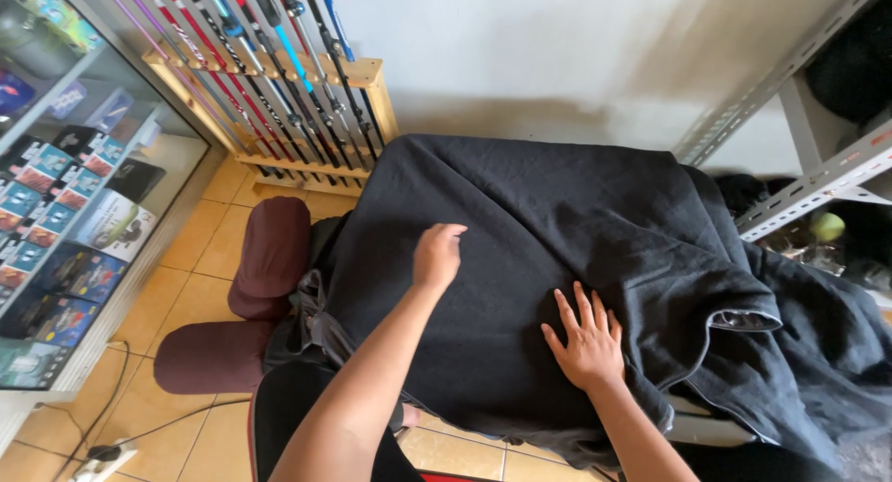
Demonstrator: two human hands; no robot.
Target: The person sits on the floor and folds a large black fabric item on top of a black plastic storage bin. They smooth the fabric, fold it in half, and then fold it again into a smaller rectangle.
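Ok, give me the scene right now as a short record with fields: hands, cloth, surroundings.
left hand: fingers curled, resting on the black garment
right hand: flat, fingers spread, pressing on the garment
garment: spread over a raised surface, right edge folded and hanging
left side: rack of rods, maroon stool, glass display case
right side: metal shelf

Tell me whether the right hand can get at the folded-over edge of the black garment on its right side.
Probably yes. The right hand lies flat on the black garment, and the folded-over edge sits just to its right on the same surface, with nothing between them. The left hand rests farther off.
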